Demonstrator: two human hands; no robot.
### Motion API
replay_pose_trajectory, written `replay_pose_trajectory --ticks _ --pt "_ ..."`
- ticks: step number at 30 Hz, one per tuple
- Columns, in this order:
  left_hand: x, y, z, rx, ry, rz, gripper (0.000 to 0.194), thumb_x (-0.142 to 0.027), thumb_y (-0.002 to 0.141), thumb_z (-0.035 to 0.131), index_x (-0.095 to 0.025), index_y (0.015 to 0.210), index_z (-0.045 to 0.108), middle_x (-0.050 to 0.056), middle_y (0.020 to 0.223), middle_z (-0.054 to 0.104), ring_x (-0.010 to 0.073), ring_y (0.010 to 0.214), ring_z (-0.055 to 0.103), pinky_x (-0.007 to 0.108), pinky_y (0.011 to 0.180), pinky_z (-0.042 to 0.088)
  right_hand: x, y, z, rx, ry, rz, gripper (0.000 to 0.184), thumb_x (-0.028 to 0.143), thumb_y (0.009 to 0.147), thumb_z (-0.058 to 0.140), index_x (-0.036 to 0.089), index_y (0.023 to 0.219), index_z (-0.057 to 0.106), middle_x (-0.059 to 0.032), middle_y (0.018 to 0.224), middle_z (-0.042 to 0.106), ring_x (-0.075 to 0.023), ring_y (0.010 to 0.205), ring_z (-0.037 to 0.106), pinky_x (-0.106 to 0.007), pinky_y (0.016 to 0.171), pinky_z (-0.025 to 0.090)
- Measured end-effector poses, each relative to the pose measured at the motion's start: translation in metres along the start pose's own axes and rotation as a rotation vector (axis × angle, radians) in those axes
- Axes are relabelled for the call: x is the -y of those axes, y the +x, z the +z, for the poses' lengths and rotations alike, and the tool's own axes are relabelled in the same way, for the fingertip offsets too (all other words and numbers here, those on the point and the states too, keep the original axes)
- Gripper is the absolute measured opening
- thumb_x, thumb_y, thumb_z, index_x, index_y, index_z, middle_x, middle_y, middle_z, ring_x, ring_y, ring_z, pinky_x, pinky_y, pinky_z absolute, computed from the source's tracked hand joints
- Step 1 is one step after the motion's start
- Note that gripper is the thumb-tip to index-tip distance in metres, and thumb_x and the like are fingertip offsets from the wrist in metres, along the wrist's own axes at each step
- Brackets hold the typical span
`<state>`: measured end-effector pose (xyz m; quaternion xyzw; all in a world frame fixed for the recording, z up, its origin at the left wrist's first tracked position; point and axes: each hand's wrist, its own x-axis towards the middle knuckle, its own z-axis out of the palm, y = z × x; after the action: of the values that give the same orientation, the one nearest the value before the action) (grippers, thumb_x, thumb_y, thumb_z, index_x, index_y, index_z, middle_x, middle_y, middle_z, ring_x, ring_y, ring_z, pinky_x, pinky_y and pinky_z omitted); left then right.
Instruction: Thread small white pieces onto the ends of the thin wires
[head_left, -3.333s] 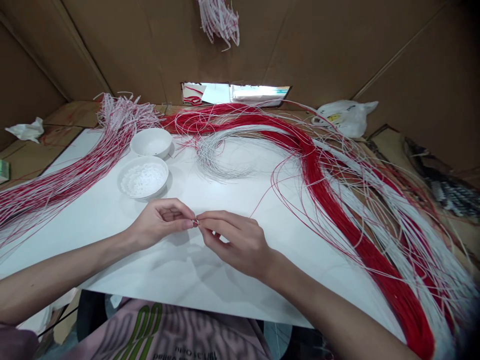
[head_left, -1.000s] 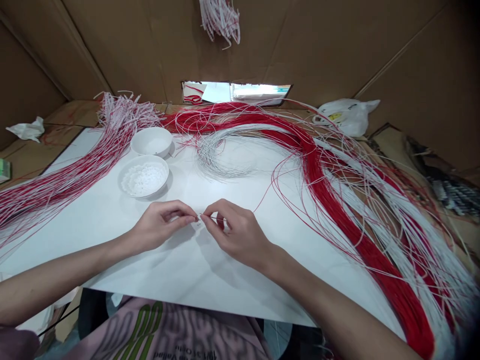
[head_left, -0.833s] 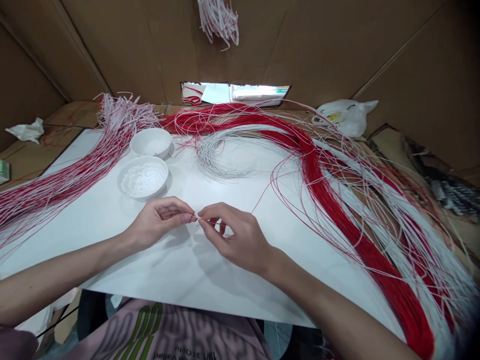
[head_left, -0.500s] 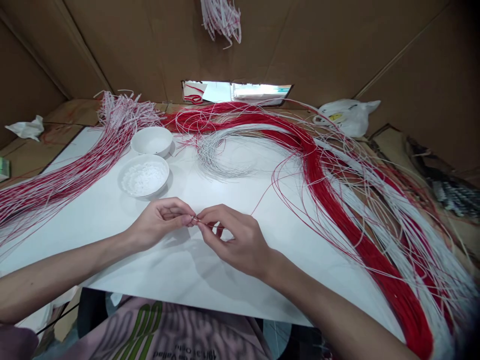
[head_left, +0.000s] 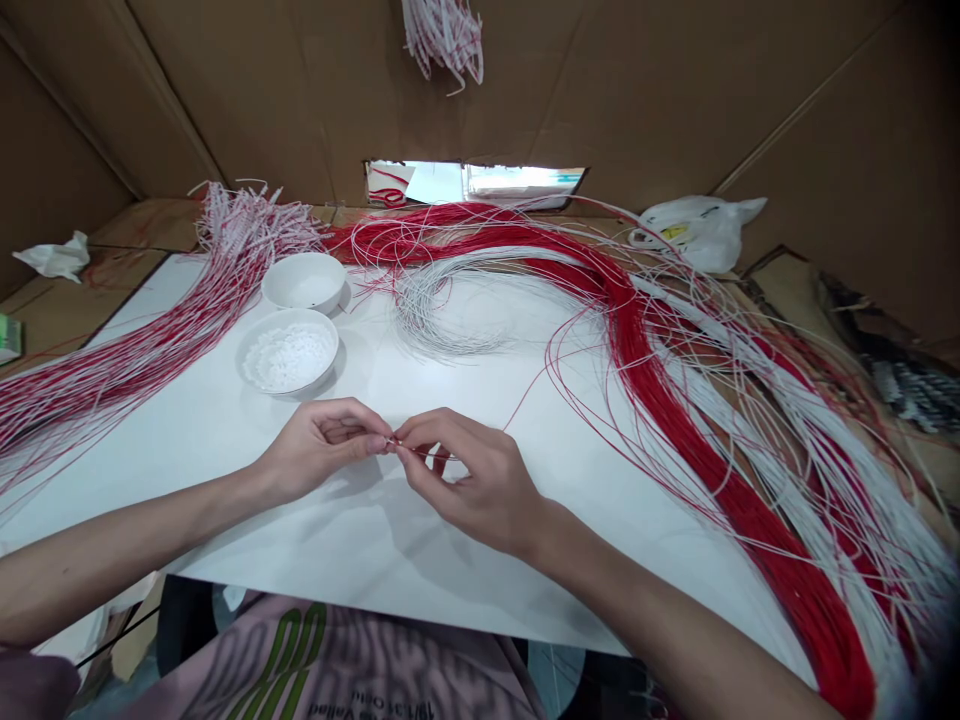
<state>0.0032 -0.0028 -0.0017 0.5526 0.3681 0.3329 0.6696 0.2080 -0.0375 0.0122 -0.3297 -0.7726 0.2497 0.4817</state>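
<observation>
My left hand [head_left: 322,452] and my right hand [head_left: 469,482] meet above the white sheet [head_left: 360,560], fingertips almost touching. Between them, a thin wire [head_left: 420,451] runs from my right fingers to a tiny pale piece [head_left: 391,442] pinched by both hands. The piece is too small and too covered by my fingers to identify. A white bowl of small white pieces [head_left: 287,350] stands beyond my left hand. Behind it is a second white bowl [head_left: 304,282]. Bundles of red and white wires [head_left: 675,420] lie to my right, with more [head_left: 112,385] to my left.
A loose coil of pale wires [head_left: 439,320] lies on the sheet. Cardboard walls [head_left: 637,100] surround the table, with a gap [head_left: 472,183] at the back. A wire bunch [head_left: 442,35] hangs above, and a plastic bag [head_left: 701,232] sits back right.
Since the frame one second ago, my hands have come closer together. My right fingers have closed in on the wire near my left fingertips.
</observation>
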Motion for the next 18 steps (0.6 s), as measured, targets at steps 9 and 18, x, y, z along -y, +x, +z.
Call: replay_pose_trajectory --ticks 9,18 --pt "-0.0066 -0.0055 0.0082 -0.078 0.252 0.232 0.006 -0.015 0.081 0.071 -0.02 0.084 0.074 0.001 0.082 0.073 0.0109 0.077 0.067 0.019 0.069 0.052 -0.0004 -0.0001 0.0001 0.016 -0.006 0.003 0.01 0.007 0.088 0.054 0.016 0.085 0.057 -0.0049 0.087 0.068 -0.0094 0.066 0.06 -0.02 0.055 0.05" --pt "-0.0066 -0.0066 0.0081 -0.074 0.305 0.293 0.012 -0.012 0.082 0.069 -0.022 0.089 0.074 0.002 0.086 0.072 0.0128 0.082 0.067 0.022 0.074 0.053 -0.0025 -0.0006 -0.0002 0.019 0.0 0.018 0.009 0.009 0.089 0.055 0.016 0.087 0.06 -0.0055 0.092 0.066 -0.0095 0.07 0.061 -0.021 0.058 0.052"
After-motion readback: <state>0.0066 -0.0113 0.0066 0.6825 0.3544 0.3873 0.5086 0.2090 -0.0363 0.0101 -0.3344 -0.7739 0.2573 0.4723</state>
